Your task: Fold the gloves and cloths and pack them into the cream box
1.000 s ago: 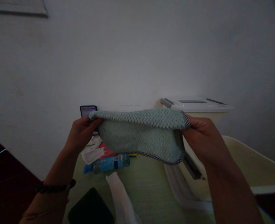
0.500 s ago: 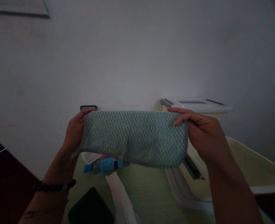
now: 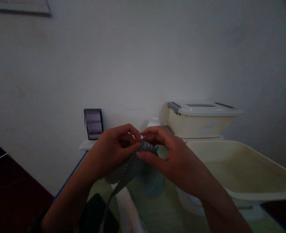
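Observation:
A pale green textured cloth [image 3: 130, 173] with a black-and-white checked edge hangs bunched between my hands, above the table. My left hand [image 3: 115, 147] is closed on the cloth's edge with thumb and fingers. Meeting it at the middle, my right hand [image 3: 166, 152] pinches the cloth between thumb and forefinger. The lower part of the cloth is blurred, and a narrow strip trails down to the left. Below it lie a white elongated item [image 3: 127, 207] and a dark green, flat-looking object [image 3: 100, 213], partly hidden by my left forearm.
A phone [image 3: 94, 124] leans upright against the wall. At the right stand a lidded cream storage box [image 3: 196, 124] and an open cream basin [image 3: 242, 195]. A white bottle top [image 3: 154, 122] shows behind my hands. Pale green covers the table [image 3: 164, 215].
My hands have come together at the middle from holding the cloth stretched wide. The cloth is now gathered between them, uncovering the phone and the box front.

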Demonstrator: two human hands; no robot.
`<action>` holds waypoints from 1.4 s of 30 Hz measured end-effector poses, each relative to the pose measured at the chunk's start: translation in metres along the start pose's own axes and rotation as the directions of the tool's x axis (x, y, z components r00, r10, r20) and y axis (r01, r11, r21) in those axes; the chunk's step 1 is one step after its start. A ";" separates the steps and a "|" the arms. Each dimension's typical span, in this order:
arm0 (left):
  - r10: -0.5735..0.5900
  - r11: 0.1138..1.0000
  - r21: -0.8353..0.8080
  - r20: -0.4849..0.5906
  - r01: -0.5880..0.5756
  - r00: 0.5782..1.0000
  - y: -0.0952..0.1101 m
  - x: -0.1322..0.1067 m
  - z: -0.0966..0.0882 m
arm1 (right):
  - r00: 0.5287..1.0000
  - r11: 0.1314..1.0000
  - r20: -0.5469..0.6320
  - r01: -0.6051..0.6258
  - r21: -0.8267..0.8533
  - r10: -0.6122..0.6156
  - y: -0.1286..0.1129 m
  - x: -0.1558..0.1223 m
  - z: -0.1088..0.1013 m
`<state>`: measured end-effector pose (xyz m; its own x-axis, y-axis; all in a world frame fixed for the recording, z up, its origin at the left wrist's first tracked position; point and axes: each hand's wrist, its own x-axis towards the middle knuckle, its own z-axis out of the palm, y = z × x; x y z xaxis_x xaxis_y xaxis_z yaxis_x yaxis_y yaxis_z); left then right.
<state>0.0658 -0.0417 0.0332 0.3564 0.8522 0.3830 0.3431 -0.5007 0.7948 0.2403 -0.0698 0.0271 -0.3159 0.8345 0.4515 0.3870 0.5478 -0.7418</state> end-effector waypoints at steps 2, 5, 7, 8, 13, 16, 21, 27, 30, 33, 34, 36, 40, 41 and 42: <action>0.000 0.997 -0.071 0.047 0.003 0.999 0.001 -0.001 0.001 | 1.000 0.999 0.004 -0.004 0.038 0.004 0.001 0.000 0.000; 0.046 0.980 -0.198 0.166 -0.012 0.985 -0.002 -0.003 -0.005 | 1.000 0.998 0.002 0.016 0.055 -0.017 0.003 0.001 -0.004; 0.065 0.964 -0.265 0.241 0.001 0.968 -0.005 -0.004 -0.010 | 0.999 0.998 -0.027 0.040 0.054 -0.039 0.004 0.001 -0.007; 0.070 0.953 -0.301 0.277 0.017 0.958 -0.008 -0.005 -0.013 | 0.998 0.998 -0.050 0.050 0.046 -0.048 0.004 0.001 -0.009; 0.100 0.944 -0.330 0.336 0.018 0.936 -0.020 -0.004 -0.019 | 0.992 0.997 -0.110 0.059 -0.052 -0.065 0.007 0.000 -0.021; 0.103 0.977 -0.207 0.225 -0.056 0.969 -0.022 -0.001 -0.017 | 0.999 0.990 -0.002 0.032 -0.139 -0.032 0.008 -0.001 -0.032; 0.107 0.994 -0.006 0.136 -0.107 0.985 -0.017 0.003 -0.011 | 0.991 0.968 0.135 0.043 -0.246 -0.009 0.006 -0.003 -0.037; 0.046 0.971 -0.238 0.037 -0.036 0.998 -0.010 0.003 0.001 | 0.972 0.950 0.061 0.235 -0.206 -0.227 0.004 -0.002 -0.032; -0.010 0.955 -0.295 0.003 0.011 1.000 -0.006 0.002 0.005 | 0.977 0.957 0.048 0.213 -0.195 -0.208 0.004 -0.001 -0.030; 0.024 0.963 -0.268 -0.004 -0.024 1.000 -0.005 0.001 0.006 | 0.989 0.962 0.082 0.141 -0.234 -0.125 0.006 0.000 -0.029; 0.041 0.963 -0.267 0.018 -0.035 0.999 -0.006 0.000 0.005 | 0.992 0.959 0.074 0.121 -0.256 -0.105 0.006 0.001 -0.029; 0.067 0.962 -0.270 0.110 -0.035 0.992 -0.008 -0.001 0.001 | 0.995 0.948 0.016 0.094 -0.304 -0.094 0.007 0.001 -0.030; 0.157 0.957 -0.272 0.206 -0.097 0.966 -0.015 -0.004 -0.010 | 0.983 0.928 -0.144 0.056 -0.369 -0.116 0.006 0.002 -0.030; 0.181 0.954 -0.275 0.211 -0.119 0.961 -0.016 -0.004 -0.012 | 0.978 0.925 -0.171 0.048 -0.376 -0.120 0.006 0.002 -0.030; 0.199 0.953 -0.270 0.218 -0.137 0.956 -0.016 -0.005 -0.013 | 0.974 0.924 -0.187 0.044 -0.381 -0.123 0.005 0.002 -0.029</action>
<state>0.0469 -0.0355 0.0246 0.5981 0.6816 0.4216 0.0439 -0.5531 0.8320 0.2667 -0.0632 0.0388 -0.1932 0.7568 0.6245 0.6733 0.5653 -0.4767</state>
